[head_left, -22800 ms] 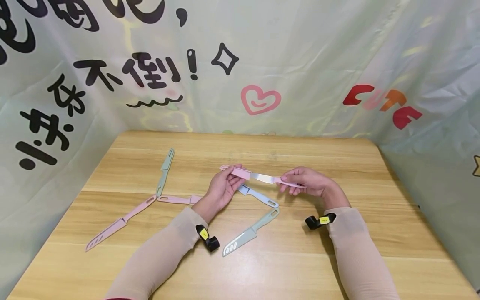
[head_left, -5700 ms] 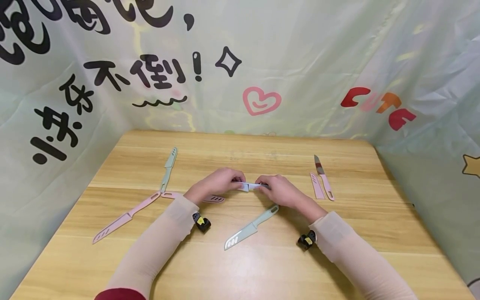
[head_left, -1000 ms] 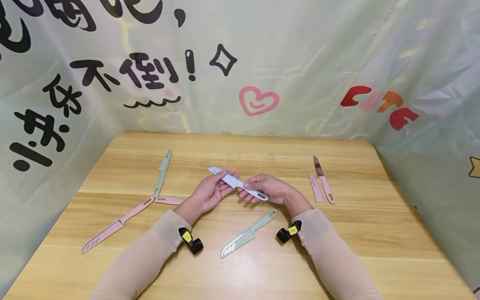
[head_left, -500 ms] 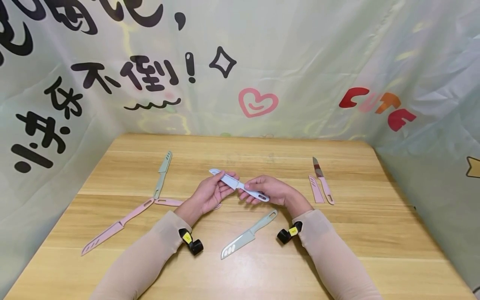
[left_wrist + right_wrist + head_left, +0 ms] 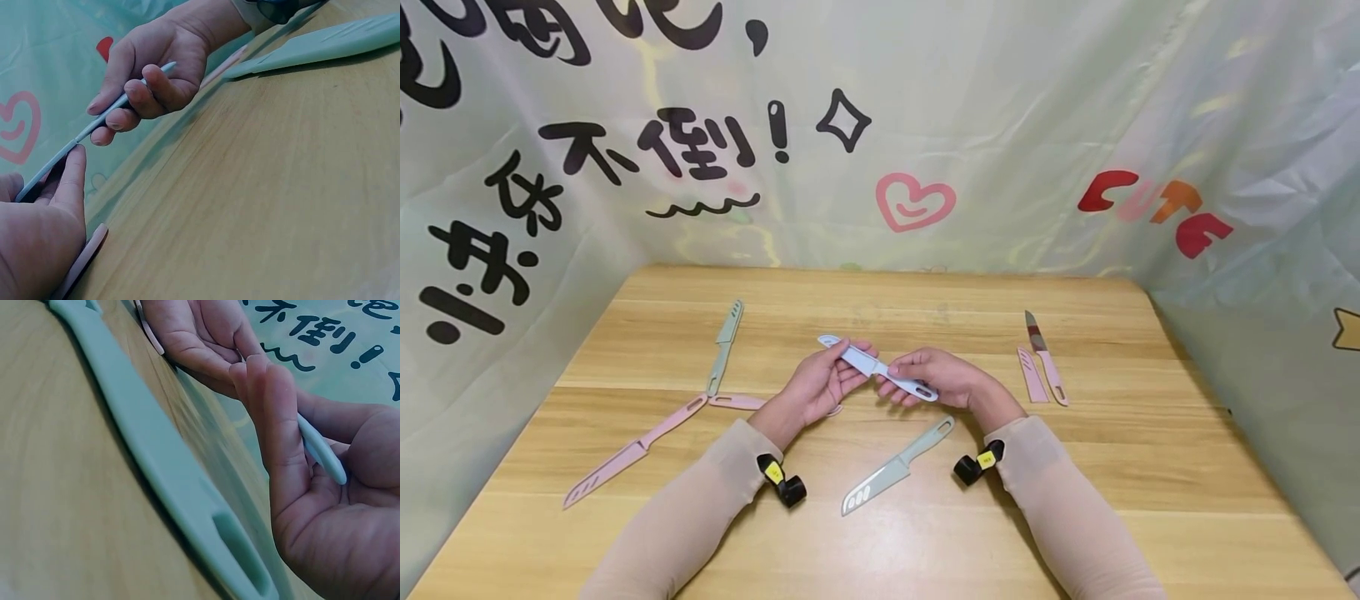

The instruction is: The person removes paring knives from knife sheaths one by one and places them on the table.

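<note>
Above the middle of the table, a light blue knife [image 5: 862, 361] lies slantwise between both hands, a cover of the same colour over its blade. My left hand [image 5: 815, 390] holds the covered blade, thumb on top and fingers beneath. The handle, with a slot at its end, is pinched by my right hand [image 5: 946, 379] between thumb and fingers. In the left wrist view the knife [image 5: 74, 142] shows edge-on, clear of the wood. Just below the hands rests a green covered knife [image 5: 887, 471]; its slotted handle [image 5: 156, 462] looms large in the right wrist view.
At right, a bare-bladed pink knife [image 5: 1051, 373] lies beside its pink sheath [image 5: 1032, 377]. To the left, a small green knife [image 5: 725, 348], a long pink knife [image 5: 638, 451] and another pink one [image 5: 735, 402], partly behind my left arm, meet at their handle ends. Printed cloth [image 5: 1000, 125] surrounds the table.
Earlier my hands drew a pink knife from its sheath; both now lie at right. The blue knife came up off the table into both hands. Over the last second they hold still.
</note>
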